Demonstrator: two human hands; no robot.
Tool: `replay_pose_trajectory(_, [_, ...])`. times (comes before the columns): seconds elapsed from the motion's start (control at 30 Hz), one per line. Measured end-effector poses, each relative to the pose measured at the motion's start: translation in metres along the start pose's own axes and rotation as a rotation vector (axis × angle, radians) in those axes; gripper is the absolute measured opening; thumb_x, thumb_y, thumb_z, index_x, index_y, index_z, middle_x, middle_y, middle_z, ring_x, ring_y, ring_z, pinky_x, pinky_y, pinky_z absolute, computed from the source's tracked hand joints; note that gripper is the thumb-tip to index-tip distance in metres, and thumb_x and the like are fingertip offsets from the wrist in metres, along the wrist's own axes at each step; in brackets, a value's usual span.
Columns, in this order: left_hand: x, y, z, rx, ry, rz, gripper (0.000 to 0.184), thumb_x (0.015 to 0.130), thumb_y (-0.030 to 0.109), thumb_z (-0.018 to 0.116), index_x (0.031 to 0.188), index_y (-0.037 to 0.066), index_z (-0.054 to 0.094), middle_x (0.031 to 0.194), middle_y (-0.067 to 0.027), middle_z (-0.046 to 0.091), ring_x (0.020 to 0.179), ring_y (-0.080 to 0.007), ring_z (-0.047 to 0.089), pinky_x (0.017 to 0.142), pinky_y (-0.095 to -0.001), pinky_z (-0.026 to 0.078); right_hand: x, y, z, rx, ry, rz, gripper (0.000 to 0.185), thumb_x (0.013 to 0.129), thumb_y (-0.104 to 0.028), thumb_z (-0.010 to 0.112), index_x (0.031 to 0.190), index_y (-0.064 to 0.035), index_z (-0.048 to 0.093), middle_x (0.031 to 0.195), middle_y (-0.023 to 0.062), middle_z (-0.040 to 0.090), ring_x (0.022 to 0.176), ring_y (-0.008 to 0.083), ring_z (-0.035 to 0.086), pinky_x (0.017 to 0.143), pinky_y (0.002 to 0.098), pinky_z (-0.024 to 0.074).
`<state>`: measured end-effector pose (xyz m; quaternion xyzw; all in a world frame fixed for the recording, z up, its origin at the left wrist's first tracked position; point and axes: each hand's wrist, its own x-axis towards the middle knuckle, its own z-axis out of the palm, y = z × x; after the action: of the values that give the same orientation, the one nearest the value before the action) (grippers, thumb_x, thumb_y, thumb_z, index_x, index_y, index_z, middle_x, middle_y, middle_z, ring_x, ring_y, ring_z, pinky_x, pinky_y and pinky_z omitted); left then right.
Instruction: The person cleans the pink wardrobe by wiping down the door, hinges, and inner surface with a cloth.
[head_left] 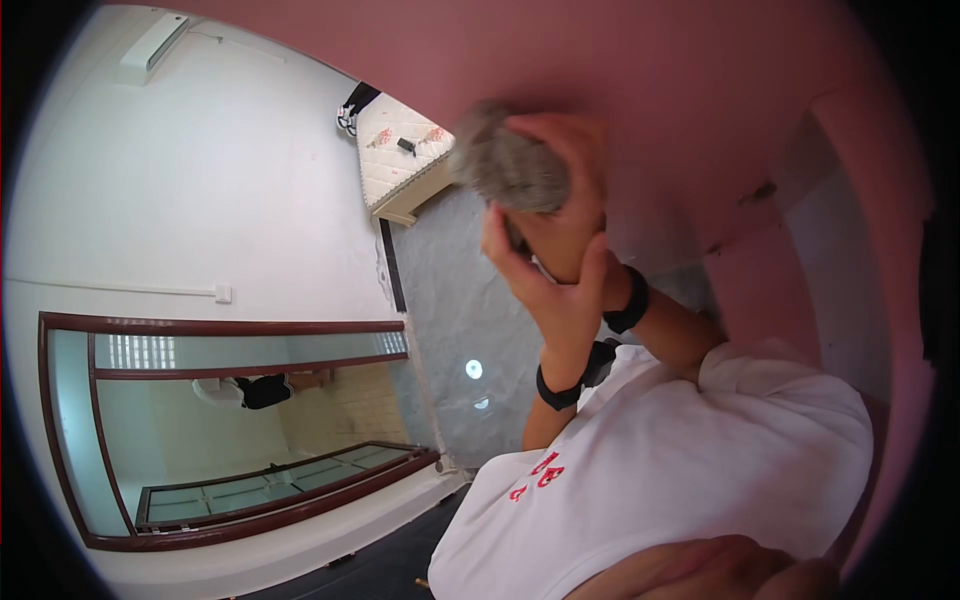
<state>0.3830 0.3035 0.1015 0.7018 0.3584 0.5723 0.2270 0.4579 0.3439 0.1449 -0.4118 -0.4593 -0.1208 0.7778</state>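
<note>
A grey, fibrous wad (512, 165), a cloth or scrubbing pad by its look, lies against a large smooth pink surface (420, 55). My right hand (575, 170) is curled around the wad, its fingers over the top and right side. Lower down, my left hand (545, 285) is bent around the heel of my right hand, its thumb along the wrist and its fingertips touching the wad's lower edge. A small dark piece shows between the hands; what it is stays unclear. Black bands circle both wrists.
The view is turned sideways. A pale mattress (395, 148) on a bed base carries a small dark object (406, 147); a person's legs (350, 108) are beside it. Another person (245, 391) is beyond the brown-framed doorway (240, 325). The floor (455, 285) is grey.
</note>
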Motion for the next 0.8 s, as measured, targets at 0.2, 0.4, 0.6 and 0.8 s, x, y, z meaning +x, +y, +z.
replay_pose_trajectory(0.2, [-0.006,0.013,-0.008,-0.188,0.218,-0.200,0.106,0.089,0.043,0.080,0.159,-0.008,0.019,0.155,-0.0240,0.030,0.144,-0.0363,0.036,0.119,-0.0482,0.030,0.001,-0.018,0.010,0.138,-0.333,0.172,0.061,0.069,0.007,0.077,0.126,-0.0146,0.070,0.116,0.0109,0.064,0.103,0.0307,0.067,0.087,0.0400,0.0563])
replay_pose_trajectory(0.4, [-0.042,0.020,0.029,-0.213,0.052,-0.019,0.106,0.087,0.042,0.083,0.159,-0.007,0.023,0.151,-0.0252,0.035,0.142,-0.0387,0.037,0.115,-0.0492,0.033,0.018,-0.011,-0.056,-0.002,-0.181,0.015,0.053,0.075,0.008,0.077,0.126,-0.0005,0.064,0.122,0.0123,0.066,0.108,0.0245,0.066,0.093,0.0352,0.0546])
replay_pose_trajectory(0.6, [-0.011,0.049,0.102,-0.108,-0.185,0.252,0.100,0.084,0.025,0.083,0.162,-0.003,0.026,0.151,-0.0298,0.036,0.136,-0.0475,0.044,0.109,-0.0511,0.042,0.050,0.037,-0.104,0.067,0.097,0.177,0.054,0.082,0.005,0.077,0.132,-0.0065,0.060,0.119,0.0106,0.064,0.108,0.0229,0.065,0.093,0.0360,0.0541])
replay_pose_trajectory(0.8, [-0.014,0.084,0.159,-0.250,-0.311,0.215,0.096,0.084,0.025,0.082,0.161,-0.001,0.030,0.151,-0.0283,0.039,0.136,-0.0461,0.046,0.111,-0.0510,0.042,0.083,0.049,-0.162,-0.030,0.286,0.267,0.054,0.079,0.002,0.080,0.128,-0.0072,0.062,0.124,0.0093,0.060,0.110,0.0241,0.062,0.095,0.0375,0.0524])
